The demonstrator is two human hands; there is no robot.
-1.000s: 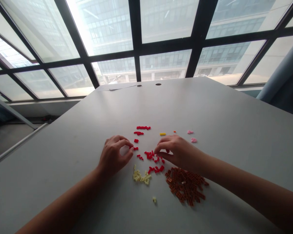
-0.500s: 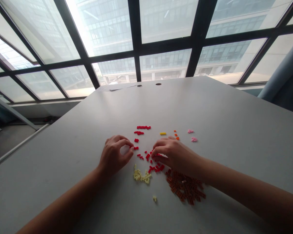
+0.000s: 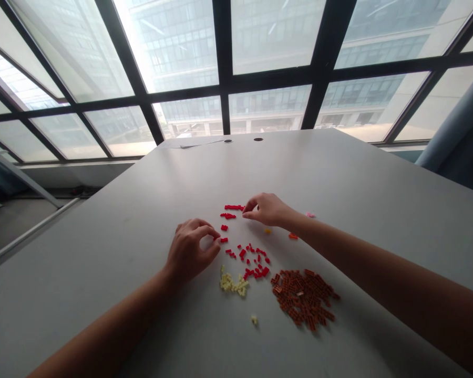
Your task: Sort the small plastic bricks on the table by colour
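Note:
Small toy building bricks lie sorted by colour on the white table. My left hand (image 3: 193,247) rests left of the red bricks, thumb and forefinger closed at a small red brick (image 3: 224,240). Reaching further forward, my right hand (image 3: 268,209) has its fingertips pinched by the right end of a long red brick row (image 3: 233,207). Whatever is between those fingertips is too small to make out. A shorter red row (image 3: 228,216) and another red brick (image 3: 224,228) lie between my hands. Loose red bricks (image 3: 256,260) are scattered nearer me.
Pale yellow bricks (image 3: 233,285) sit in front, with one small pale yellow piece (image 3: 254,319) apart. A large brown brick pile (image 3: 305,296) lies at right. Yellow (image 3: 267,231), orange (image 3: 293,236) and pink (image 3: 310,214) bricks are near my right forearm. Windows (image 3: 271,107) stand beyond the table (image 3: 299,168).
My right hand has moved forward and left, from the loose red bricks to the end of the long red row. My left hand stays by the same red brick. The view has shifted slightly.

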